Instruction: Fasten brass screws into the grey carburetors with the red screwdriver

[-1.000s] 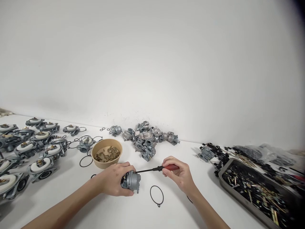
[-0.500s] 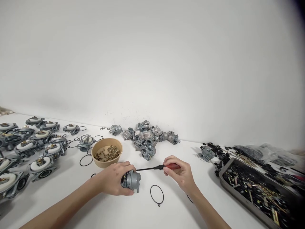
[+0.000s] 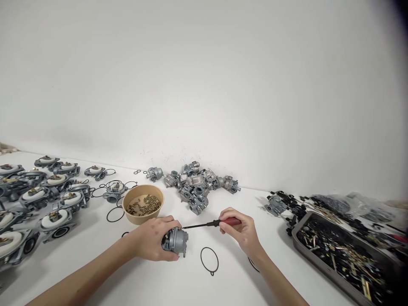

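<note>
My left hand (image 3: 156, 240) is closed around a grey metal carburetor (image 3: 179, 242), holding it on its side with the rounded bowl facing right. In my right hand (image 3: 240, 229) is a screwdriver (image 3: 213, 223) with a red and black handle, gripped between thumb and fingers. Its dark shaft runs left, and the tip meets the upper edge of the carburetor's bowl. A black rubber gasket ring (image 3: 209, 261) lies on the white table between the hands. Just behind my left hand stands a round cardboard bowl (image 3: 127, 214) with small brass screws (image 3: 148, 205) in it.
Several opened carburetors with white floats (image 3: 57, 219) cover the left side. A pile of carburetors (image 3: 196, 182) sits at the back near the wall. To the right, a metal tray (image 3: 328, 265) holds mixed small parts, with black pieces (image 3: 287, 199) and clear plastic bags (image 3: 360, 206) behind it.
The screwdriver and right hand have barely shifted, with the tip still at the carburetor. My left hand and the carburetor stay in place.
</note>
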Action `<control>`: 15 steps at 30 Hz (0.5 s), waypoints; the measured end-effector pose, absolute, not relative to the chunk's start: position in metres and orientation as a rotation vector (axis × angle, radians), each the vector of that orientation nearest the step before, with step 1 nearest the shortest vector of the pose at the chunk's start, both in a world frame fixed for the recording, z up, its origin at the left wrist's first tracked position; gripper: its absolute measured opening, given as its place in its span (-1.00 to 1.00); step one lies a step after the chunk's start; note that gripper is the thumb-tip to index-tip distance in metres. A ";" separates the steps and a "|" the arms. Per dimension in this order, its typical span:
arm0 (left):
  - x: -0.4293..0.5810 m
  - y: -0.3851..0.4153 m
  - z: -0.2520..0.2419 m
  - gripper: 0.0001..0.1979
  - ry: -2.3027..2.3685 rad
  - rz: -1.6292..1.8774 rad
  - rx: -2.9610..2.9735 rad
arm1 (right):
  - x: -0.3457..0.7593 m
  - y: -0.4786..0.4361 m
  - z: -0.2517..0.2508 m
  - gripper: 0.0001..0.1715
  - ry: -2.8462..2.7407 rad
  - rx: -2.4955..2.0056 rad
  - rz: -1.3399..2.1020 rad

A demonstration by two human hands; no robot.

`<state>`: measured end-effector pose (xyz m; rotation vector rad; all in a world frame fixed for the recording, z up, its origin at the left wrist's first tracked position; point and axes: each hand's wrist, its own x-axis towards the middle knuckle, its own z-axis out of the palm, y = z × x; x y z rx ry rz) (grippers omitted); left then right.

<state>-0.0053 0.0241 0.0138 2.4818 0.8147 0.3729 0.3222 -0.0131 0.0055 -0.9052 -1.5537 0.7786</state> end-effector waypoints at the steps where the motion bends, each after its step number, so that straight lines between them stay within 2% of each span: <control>1: -0.005 0.024 0.014 -0.43 0.816 0.371 2.483 | 0.322 -0.013 0.005 -0.83 -1.551 -0.901 0.781; 15: -0.002 0.022 0.019 -0.44 0.841 0.348 2.479 | 0.312 -0.017 0.009 -0.81 -1.550 -0.934 0.833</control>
